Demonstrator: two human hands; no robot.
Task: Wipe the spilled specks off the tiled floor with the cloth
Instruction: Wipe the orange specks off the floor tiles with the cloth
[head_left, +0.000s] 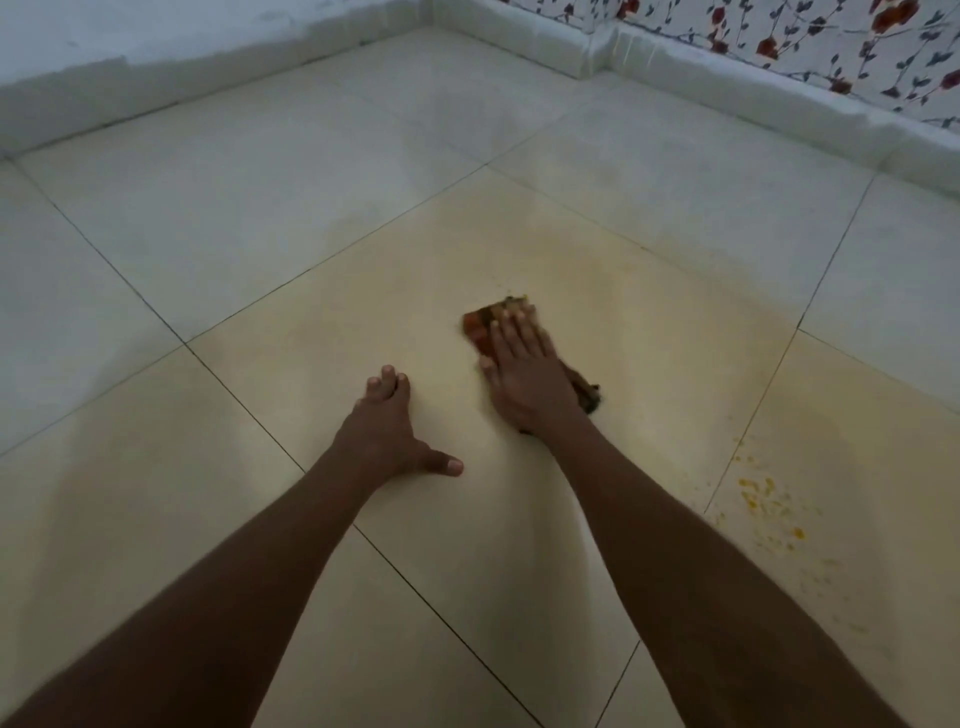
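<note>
A red and dark patterned cloth (478, 327) lies flat on the pale tiled floor (260, 218). My right hand (524, 369) presses palm down on the cloth, fingers spread over it. The cloth's edges stick out past the fingertips and by the wrist. My left hand (387, 426) rests on the floor to the left, fingers bunched, thumb out, holding nothing. Yellow specks (769, 506) lie scattered on the tile to the right of my right forearm. A few tiny specks sit at the cloth's far edge (511, 299).
A white skirting (675, 67) runs along the far and right walls, with a floral-patterned wall (831, 41) above it at the top right. A yellowish smear (561, 244) tints the tile beyond the cloth.
</note>
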